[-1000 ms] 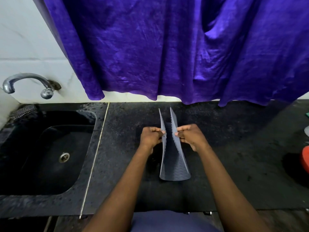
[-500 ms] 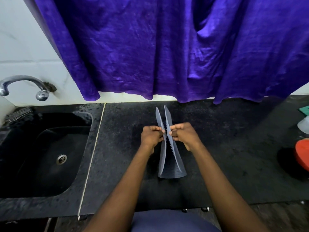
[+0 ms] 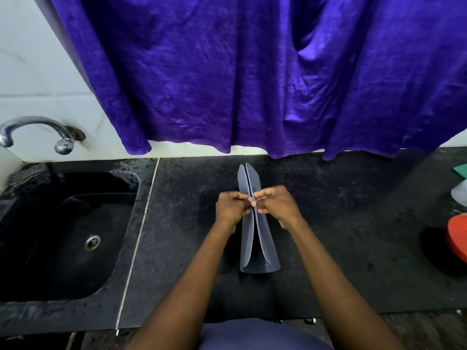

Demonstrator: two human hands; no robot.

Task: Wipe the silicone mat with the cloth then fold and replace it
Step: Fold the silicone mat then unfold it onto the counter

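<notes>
Silicone mat [image 3: 261,245]: grey, doubled into a narrow U, fold at the bottom resting on the counter [image 3: 353,223], two long edges raised and brought almost together at mid-length; near end gaping a little.
Place of mat: middle of counter, right of the sink [image 3: 63,238], in front of the purple curtain [image 3: 252,72].
Left hand [image 3: 231,210]: grip closed on the left flap, pinching at mid-length.
Right hand [image 3: 276,207]: grip closed on the right flap, fingertips [image 3: 257,210] meeting those of the other hand across the two edges.
Wiping: judged finished, since no cloth in either hand; cloth itself not identifiable here, unless the green scrap [image 3: 461,170] at the far right edge, too little showing to tell.
Folding: under way, first fold nearly pressed shut; flattening and perhaps a further fold likely left.
Replacing: not yet done; resting spot not shown.
Surroundings: tap [image 3: 38,127] above sink, red round thing [image 3: 457,238] and pale container [image 3: 460,195] at right edge, well apart from mat.
</notes>
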